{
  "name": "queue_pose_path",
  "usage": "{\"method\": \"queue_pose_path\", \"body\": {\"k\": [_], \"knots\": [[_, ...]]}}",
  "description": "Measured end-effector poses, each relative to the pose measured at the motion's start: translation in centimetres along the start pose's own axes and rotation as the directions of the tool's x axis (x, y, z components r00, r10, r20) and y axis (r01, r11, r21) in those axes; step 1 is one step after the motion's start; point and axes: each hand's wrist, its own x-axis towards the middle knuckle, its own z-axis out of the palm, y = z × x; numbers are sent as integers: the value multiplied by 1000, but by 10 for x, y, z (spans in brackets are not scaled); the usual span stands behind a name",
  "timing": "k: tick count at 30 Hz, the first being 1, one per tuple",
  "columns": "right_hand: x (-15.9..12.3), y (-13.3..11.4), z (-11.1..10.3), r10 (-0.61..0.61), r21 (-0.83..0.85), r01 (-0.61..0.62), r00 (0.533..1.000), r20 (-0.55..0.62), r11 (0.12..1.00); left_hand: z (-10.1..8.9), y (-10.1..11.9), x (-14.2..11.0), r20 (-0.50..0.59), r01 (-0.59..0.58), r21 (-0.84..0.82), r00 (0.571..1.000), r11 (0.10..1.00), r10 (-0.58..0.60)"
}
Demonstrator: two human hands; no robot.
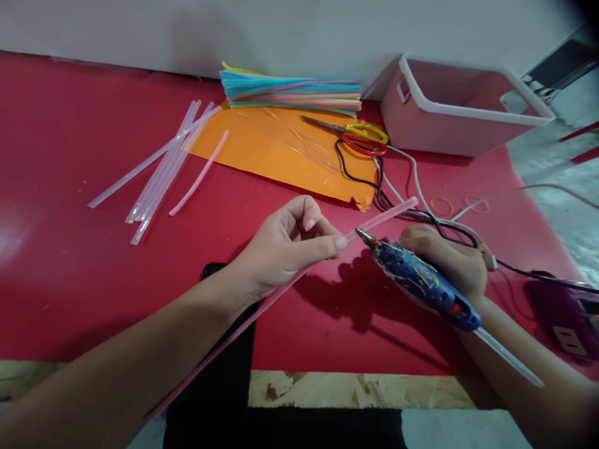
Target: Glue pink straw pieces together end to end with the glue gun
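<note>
My left hand [299,240] pinches a long pink pipe cleaner [281,292] between thumb and forefinger. One end sticks out past the fingertips, and the rest trails down along my forearm. In my right hand [444,259] is a blue hot glue gun [425,280], smeared with dried glue strands. Its metal nozzle points left and lies at the pipe cleaner, just beyond my left fingertips; whether they touch I cannot tell. A clear glue stick [510,357] juts from the gun's rear. The gun's trigger and most of my right fingers are hidden behind its body.
Translucent sticks [161,168] and a short pink piece [200,171] lie left on the red table [56,249]. Behind are a pipe cleaner bundle [290,92], an orange envelope [262,146], scissors [360,136] and a white bin [435,125]. Cables [421,215] cross the right side. A black phone [219,368] lies near the front edge.
</note>
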Motion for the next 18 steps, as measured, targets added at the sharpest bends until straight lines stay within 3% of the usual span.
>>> {"method": "queue_pose_path", "body": {"k": [3,6,11,15,18], "knots": [[-3,-2,0,72,-38,-72,997,-3,997,1,0,0,-8,-9,7,1000,1000,10],[-5,-5,1,151,-41,-155,985,-83,987,0,-1,0,-18,-9,24,1000,1000,9],[0,-8,2,16,-27,-16,1000,11,999,0,-1,-1,-32,-15,69,999,998,17],[1,-13,4,112,-95,-117,992,-60,989,1,-1,0,-46,-25,80,999,996,28],[-2,-13,2,121,-90,-126,991,-56,988,0,-2,1,-42,-20,73,999,997,23]]}}
